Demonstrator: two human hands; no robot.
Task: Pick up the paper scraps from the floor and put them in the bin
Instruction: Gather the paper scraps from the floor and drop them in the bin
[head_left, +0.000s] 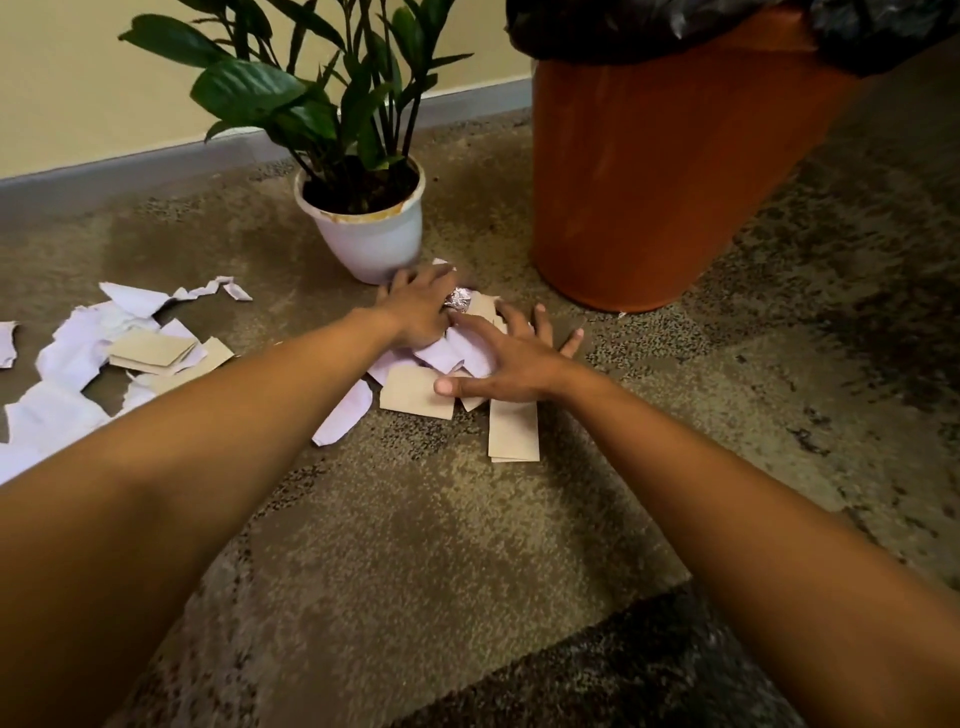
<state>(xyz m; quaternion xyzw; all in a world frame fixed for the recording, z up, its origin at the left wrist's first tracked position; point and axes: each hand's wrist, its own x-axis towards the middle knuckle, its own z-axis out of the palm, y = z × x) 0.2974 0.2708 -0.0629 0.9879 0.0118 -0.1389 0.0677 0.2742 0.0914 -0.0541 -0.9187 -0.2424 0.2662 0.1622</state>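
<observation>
The left hand (421, 314) and right hand (511, 361) lie flat, fingers spread and grasping nothing, pressing a heap of paper scraps (415, 397) on the floor (415, 519). The heap is near the potted plant (369, 234) and the orange bin (649, 182). Other scraps (78, 353) lie well left.

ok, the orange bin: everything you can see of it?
The round orange plastic bin stands upright on the speckled floor, narrowing toward its base, its wall faintly scuffed. A black plastic liner bag drapes over its rim; the opening is out of frame. The white plant pot stands to its left, apart. Nothing visible touches its wall.
</observation>
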